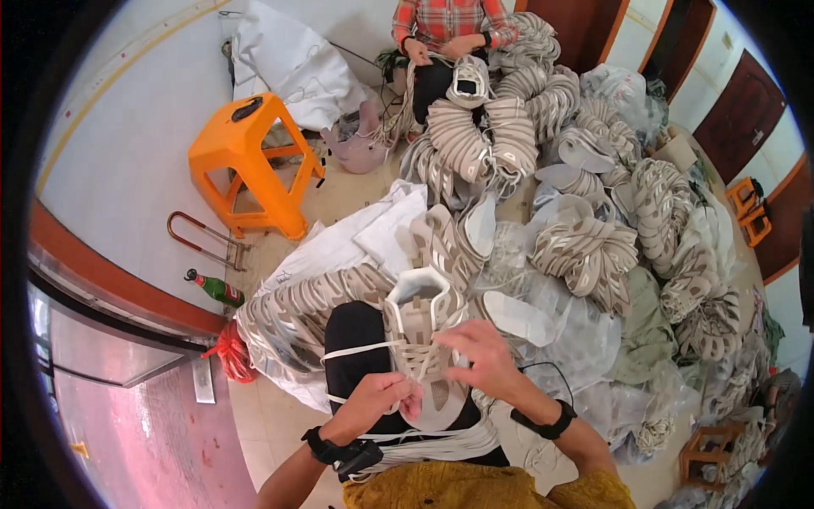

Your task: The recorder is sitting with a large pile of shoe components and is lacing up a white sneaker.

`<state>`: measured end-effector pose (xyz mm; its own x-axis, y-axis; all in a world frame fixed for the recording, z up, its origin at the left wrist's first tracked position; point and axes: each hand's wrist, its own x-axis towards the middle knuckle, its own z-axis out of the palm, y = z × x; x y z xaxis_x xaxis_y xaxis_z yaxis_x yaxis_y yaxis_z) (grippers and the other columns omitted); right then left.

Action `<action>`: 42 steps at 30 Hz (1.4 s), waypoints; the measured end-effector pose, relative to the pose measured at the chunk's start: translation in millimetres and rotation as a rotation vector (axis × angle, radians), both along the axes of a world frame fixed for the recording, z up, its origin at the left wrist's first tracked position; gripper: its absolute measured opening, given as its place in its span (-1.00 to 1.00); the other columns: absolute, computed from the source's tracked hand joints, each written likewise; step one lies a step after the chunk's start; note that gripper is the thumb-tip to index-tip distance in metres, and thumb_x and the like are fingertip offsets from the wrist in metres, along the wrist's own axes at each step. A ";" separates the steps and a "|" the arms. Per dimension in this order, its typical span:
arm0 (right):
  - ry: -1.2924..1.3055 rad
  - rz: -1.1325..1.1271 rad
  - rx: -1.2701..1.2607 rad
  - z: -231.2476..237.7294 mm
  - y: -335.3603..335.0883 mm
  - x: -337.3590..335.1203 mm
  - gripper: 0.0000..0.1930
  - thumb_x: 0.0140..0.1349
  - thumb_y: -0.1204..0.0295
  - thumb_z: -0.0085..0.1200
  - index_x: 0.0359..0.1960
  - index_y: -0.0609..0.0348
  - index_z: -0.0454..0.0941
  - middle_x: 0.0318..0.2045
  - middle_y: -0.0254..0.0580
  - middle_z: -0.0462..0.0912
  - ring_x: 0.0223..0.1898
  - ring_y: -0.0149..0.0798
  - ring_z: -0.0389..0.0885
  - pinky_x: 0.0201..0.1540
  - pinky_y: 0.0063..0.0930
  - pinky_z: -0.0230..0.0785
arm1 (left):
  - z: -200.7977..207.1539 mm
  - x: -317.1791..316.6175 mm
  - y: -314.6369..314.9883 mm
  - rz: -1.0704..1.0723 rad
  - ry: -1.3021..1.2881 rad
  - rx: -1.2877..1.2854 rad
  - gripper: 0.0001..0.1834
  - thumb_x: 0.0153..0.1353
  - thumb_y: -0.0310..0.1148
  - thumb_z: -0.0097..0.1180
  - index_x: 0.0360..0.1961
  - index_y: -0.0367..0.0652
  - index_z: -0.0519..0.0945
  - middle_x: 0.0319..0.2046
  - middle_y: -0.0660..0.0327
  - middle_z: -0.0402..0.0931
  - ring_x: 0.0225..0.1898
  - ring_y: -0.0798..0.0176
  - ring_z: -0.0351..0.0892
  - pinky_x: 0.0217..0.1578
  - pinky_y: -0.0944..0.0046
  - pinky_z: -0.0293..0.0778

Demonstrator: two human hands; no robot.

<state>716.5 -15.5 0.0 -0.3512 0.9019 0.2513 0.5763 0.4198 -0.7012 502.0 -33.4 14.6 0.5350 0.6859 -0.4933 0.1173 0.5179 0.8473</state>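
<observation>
Step in hand, as judged: lacing a beige-and-white mesh sneaker upper (421, 339), which lies across the person's lap on the black trousers, tongue end away from the body.

Left hand (379, 402) — grip closed in a pinch on a flat white shoelace (360, 349), near the toe end of the upper; the lace runs out taut to the left over the knee. Right hand (479, 355) — fingers curled down onto the eyelet row at mid-upper; whether they pinch the lace or only steady the upper, I cannot tell.

Next move, as a judgement: it calls for keeping the lace flat and untwisted while feeding its tip through a small eyelet, with the other hand bracing the soft, floppy upper so it does not fold.

Materials: the upper is pliant textile with smoother tan overlays and a white padded collar. A bundle of loose white laces (432, 445) drapes over the lap, close to the body. Heaps of like uppers (585, 246), bundled and striped-looking, cover the floor ahead. An orange plastic stool (246, 161) stands left; a green glass bottle (217, 289) lies by the wall. Another person's hands (441, 49) work a similar upper at the far side.
</observation>
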 end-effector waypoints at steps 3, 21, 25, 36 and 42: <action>0.213 0.255 0.077 -5.3 -5.9 -12.7 -0.59 -0.23 0.49 0.20 -0.21 0.11 0.53 -0.33 -0.20 0.56 -0.32 -0.22 0.53 -0.26 -0.49 0.37 | 0.7 3.2 -3.5 -0.064 -0.141 0.002 -0.73 0.22 -0.31 -0.19 -0.44 -0.28 0.46 -0.54 0.18 0.49 -0.51 0.34 0.49 -0.42 0.45 0.34; -0.039 0.306 0.087 -41.8 -9.4 34.4 -0.85 -0.14 0.46 0.12 -0.47 0.18 0.52 -0.53 -0.22 0.52 -0.55 -0.26 0.48 -0.55 -0.49 0.34 | -6.5 -16.0 7.3 0.169 0.227 0.191 -0.71 0.22 -0.40 -0.24 -0.07 -0.19 0.42 -0.56 0.27 0.43 -0.65 0.51 0.39 -0.65 0.54 0.30; 0.357 0.007 -0.689 -35.4 8.2 11.9 -0.78 -0.15 0.45 0.16 -0.38 0.16 0.55 -0.44 -0.23 0.57 -0.52 -0.26 0.50 -0.50 -0.49 0.35 | -20.7 -13.1 5.9 0.153 0.254 0.252 -0.72 0.20 -0.43 -0.22 -0.08 -0.19 0.43 -0.57 0.27 0.43 -0.64 0.49 0.39 -0.62 0.52 0.31; -0.413 0.212 0.244 -46.3 13.8 1.4 -0.92 -0.18 0.46 0.06 -0.62 0.16 0.44 -0.63 -0.24 0.41 -0.55 -0.21 0.49 -0.50 -0.38 0.37 | -21.6 0.1 17.7 0.160 0.447 0.703 -0.83 0.11 -0.50 -0.08 -0.30 -0.27 0.53 -0.54 0.21 0.50 -0.50 0.38 0.48 -0.47 0.45 0.39; -0.170 0.148 0.443 -39.5 46.4 -25.0 -0.92 -0.23 0.47 0.06 -0.66 0.16 0.42 -0.63 -0.26 0.41 -0.51 -0.24 0.47 -0.52 -0.38 0.36 | -45.0 24.5 55.1 0.152 0.572 1.435 -0.88 -0.02 -0.51 0.02 -0.40 -0.24 0.52 -0.42 0.08 0.50 -0.27 0.04 0.47 -0.22 0.21 0.36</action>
<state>691.5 30.9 -39.5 -0.5364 0.6589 0.5274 0.5787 0.7420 -0.3385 526.4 21.7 -30.4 0.3949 0.7740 0.4949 0.6109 -0.6236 0.4878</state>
